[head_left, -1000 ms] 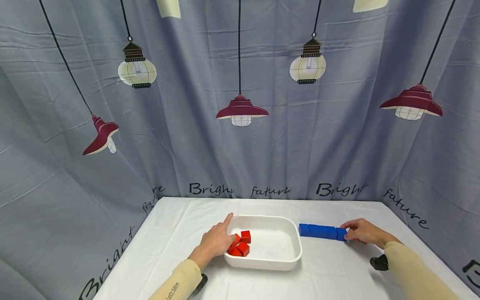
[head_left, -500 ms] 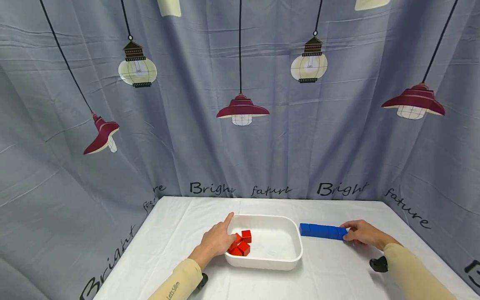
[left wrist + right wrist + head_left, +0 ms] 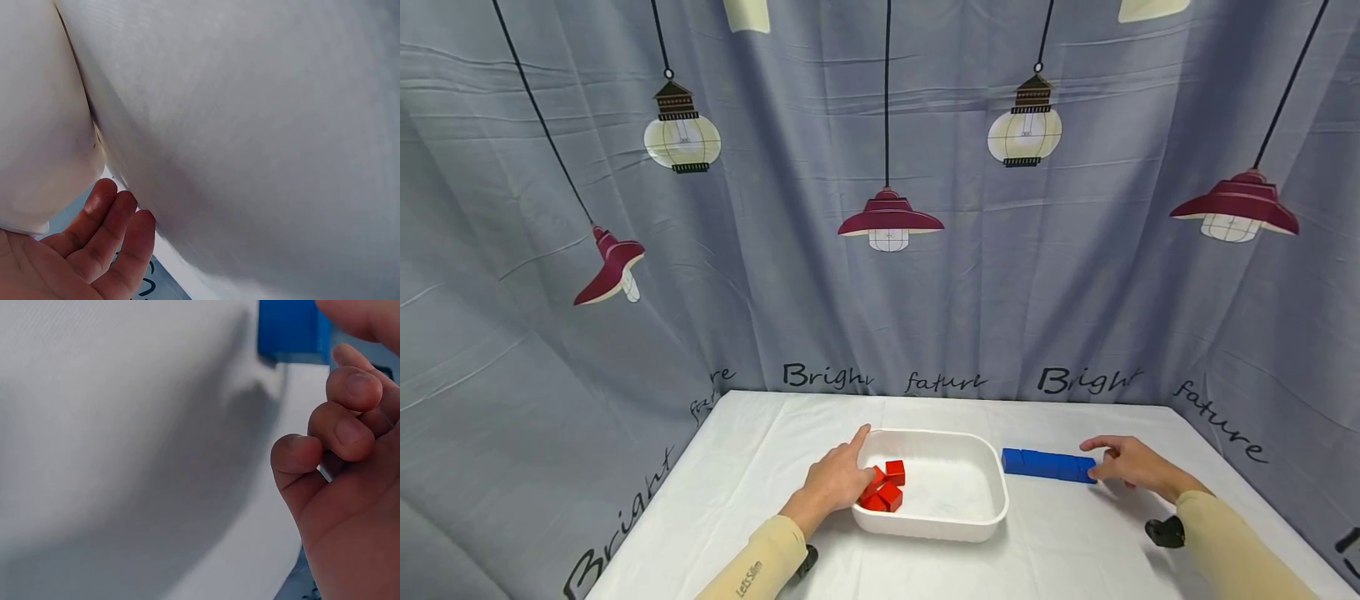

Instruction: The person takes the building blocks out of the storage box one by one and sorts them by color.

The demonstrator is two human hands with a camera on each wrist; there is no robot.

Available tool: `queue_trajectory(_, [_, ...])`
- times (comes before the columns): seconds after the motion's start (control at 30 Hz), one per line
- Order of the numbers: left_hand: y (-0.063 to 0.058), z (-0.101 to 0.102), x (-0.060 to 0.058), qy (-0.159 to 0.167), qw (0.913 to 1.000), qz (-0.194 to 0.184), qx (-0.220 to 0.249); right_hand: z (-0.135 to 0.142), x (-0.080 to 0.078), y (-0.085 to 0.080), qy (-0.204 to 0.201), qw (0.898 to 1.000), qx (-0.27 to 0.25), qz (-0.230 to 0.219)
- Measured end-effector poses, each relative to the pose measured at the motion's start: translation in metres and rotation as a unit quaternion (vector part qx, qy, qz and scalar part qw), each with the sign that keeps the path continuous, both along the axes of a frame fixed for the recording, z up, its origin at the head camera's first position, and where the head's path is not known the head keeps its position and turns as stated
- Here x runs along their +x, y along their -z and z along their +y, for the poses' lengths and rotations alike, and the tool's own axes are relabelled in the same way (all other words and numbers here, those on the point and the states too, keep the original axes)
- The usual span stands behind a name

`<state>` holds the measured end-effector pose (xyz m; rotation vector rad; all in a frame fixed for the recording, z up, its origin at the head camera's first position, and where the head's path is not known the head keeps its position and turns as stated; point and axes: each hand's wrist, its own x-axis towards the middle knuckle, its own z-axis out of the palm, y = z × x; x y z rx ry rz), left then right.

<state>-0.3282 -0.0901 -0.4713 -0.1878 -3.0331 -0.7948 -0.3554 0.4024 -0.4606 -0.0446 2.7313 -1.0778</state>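
My left hand (image 3: pixel 835 479) grips the left rim of a shallow white plastic container (image 3: pixel 951 530), its thumb inside and its index finger along the edge. In the left wrist view, other fingers (image 3: pixel 134 250) of that hand lie against the container's outer wall. Several red cubes (image 3: pixel 891 497) lie inside at the left, partly covered by the thumb. To the container's right, several blue cubes (image 3: pixel 1048 465) form a straight row on the table. My right hand (image 3: pixel 1138 465) is at the row's right end, index finger raised off it, thumb close to the end blue cube (image 3: pixel 289 328).
A white cloth covers the table (image 3: pixel 1060 542). Behind and around it hangs a grey-blue curtain (image 3: pixel 820 308) printed with lamps and lettering. Black wrist devices (image 3: pixel 1165 532) sit below both wrists.
My right hand has loosened from the blue row's end cube, its index finger lifting away. The end cube now sits flush with the row. The left hand stays on the container.
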Motion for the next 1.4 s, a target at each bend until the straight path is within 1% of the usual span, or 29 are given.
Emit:
queue_trajectory(0.1, [0.000, 0.000, -0.001, 0.000, 1.0000, 0.002, -0.002, -0.009, 0.001, -0.009, -0.003, 1.000, -0.002, 0.014])
queue_trajectory(0.27, [0.002, 0.002, -0.003, 0.002, 1.0000, -0.002, -0.001, -0.028, 0.001, -0.021, -0.020, 0.999, 0.000, 0.033])
queue_trajectory(0.47, [0.004, 0.003, -0.002, -0.005, 1.0000, -0.004, 0.003, -0.053, -0.005, -0.031, -0.061, 0.997, -0.014, 0.053])
queue_trajectory(0.7, [0.003, 0.003, -0.002, -0.005, 1.0000, -0.002, 0.004, -0.081, -0.008, -0.043, -0.103, 0.992, -0.018, 0.068])
queue_trajectory(0.9, [0.001, 0.004, -0.002, -0.003, 1.0000, 0.002, 0.001, -0.106, -0.007, -0.052, -0.126, 0.989, -0.045, 0.068])
queue_trajectory(1.0, [0.001, 0.004, -0.001, -0.005, 1.0000, 0.000, -0.001, -0.119, -0.007, -0.056, -0.151, 0.985, -0.054, 0.066])
queue_trajectory(1.1, [0.001, 0.003, -0.001, -0.004, 1.0000, 0.002, -0.002, -0.131, -0.007, -0.059, -0.164, 0.983, -0.057, 0.058])
queue_trajectory(1.23, [0.001, 0.002, -0.001, -0.006, 1.0000, 0.004, -0.002, -0.145, -0.011, -0.061, -0.183, 0.980, -0.068, 0.045])
queue_trajectory(1.4, [0.001, 0.001, 0.000, -0.007, 1.0000, -0.001, 0.001, -0.166, -0.014, -0.062, -0.215, 0.972, -0.083, 0.033])
